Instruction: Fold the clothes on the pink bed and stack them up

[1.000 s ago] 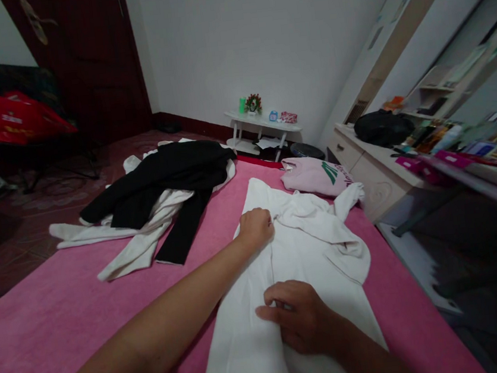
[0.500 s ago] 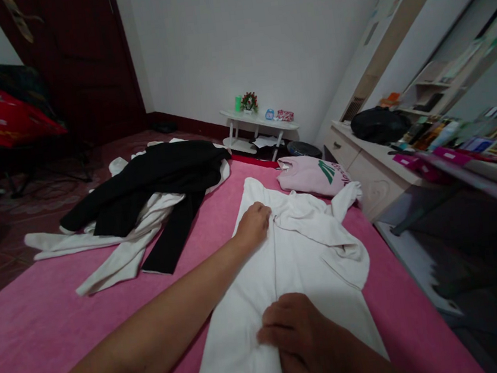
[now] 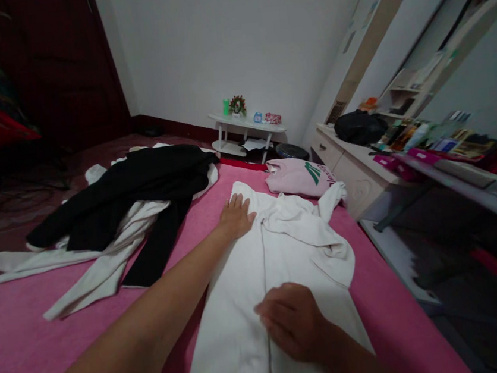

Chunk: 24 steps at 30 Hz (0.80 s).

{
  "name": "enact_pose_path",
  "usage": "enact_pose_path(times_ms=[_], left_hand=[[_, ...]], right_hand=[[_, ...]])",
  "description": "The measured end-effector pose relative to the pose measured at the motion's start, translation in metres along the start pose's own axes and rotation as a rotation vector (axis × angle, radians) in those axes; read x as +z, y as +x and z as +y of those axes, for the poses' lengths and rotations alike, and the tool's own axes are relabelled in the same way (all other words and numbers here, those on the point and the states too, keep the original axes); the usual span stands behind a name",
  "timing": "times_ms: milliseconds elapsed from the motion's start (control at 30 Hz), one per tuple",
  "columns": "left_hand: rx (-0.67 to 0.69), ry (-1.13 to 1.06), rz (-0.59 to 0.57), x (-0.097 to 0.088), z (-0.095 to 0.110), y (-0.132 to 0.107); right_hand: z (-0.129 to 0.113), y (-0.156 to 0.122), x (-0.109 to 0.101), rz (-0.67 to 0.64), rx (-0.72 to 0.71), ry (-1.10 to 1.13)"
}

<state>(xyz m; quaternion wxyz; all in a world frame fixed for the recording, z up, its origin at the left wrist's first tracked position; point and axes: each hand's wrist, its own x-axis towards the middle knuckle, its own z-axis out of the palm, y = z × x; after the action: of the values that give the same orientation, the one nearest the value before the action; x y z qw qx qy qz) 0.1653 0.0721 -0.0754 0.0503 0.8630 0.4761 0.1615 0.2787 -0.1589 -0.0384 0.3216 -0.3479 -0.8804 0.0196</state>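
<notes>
A white long-sleeved top lies lengthwise on the pink bedspread, one side folded inward so an edge runs down its middle. My left hand rests flat on its upper left part, fingers spread. Over the lower middle is my right hand, its fingers curled together close to the folded edge; no cloth shows pulled up in them. On the right side of the top, a sleeve is bunched and doubled over.
To the left lies a heap with a black garment over white ones. A folded pink garment with green print sits beyond the top. A cluttered dresser stands along the right, and a small white table is by the wall.
My left hand has gone from curled fingers to lying flat and spread, slightly farther up the top. My right hand has loosened at the folded edge. The view has turned slightly right.
</notes>
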Motion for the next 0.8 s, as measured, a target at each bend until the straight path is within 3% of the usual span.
enact_pose_path(times_ms=[100, 200, 267, 367, 433, 500, 567, 733, 800], left_hand=[[0.065, 0.035, -0.001, -0.003, 0.008, -0.026], [0.151, 0.051, 0.015, -0.009, 0.013, -0.051], [0.207, 0.051, 0.024, -0.012, 0.015, -0.062], [0.239, 0.043, 0.035, -0.015, 0.017, -0.069], [0.239, 0.036, 0.041, -0.016, 0.017, -0.07], [0.24, 0.028, 0.044, -0.015, 0.016, -0.07], [0.247, 0.016, 0.048, -0.014, 0.014, -0.07], [0.265, -0.022, 0.044, -0.015, 0.012, -0.07], [0.262, -0.027, 0.034, -0.016, 0.011, -0.069]], right_hand=[[0.027, -0.001, -0.022, 0.294, 0.218, -0.113], [0.064, -0.01, -0.064, 0.544, 0.524, -0.355], [0.087, -0.023, -0.094, 0.463, 0.811, -0.557], [0.112, -0.051, -0.122, 0.07, 1.218, -0.596], [0.121, -0.07, -0.126, -0.121, 1.308, -0.44], [0.125, -0.084, -0.122, -0.087, 1.268, -0.234], [0.128, -0.087, -0.118, 0.154, 1.234, -0.025], [0.141, -0.047, -0.144, 1.168, 1.298, 0.376], [0.145, -0.02, -0.163, 1.374, 1.239, 0.424]])
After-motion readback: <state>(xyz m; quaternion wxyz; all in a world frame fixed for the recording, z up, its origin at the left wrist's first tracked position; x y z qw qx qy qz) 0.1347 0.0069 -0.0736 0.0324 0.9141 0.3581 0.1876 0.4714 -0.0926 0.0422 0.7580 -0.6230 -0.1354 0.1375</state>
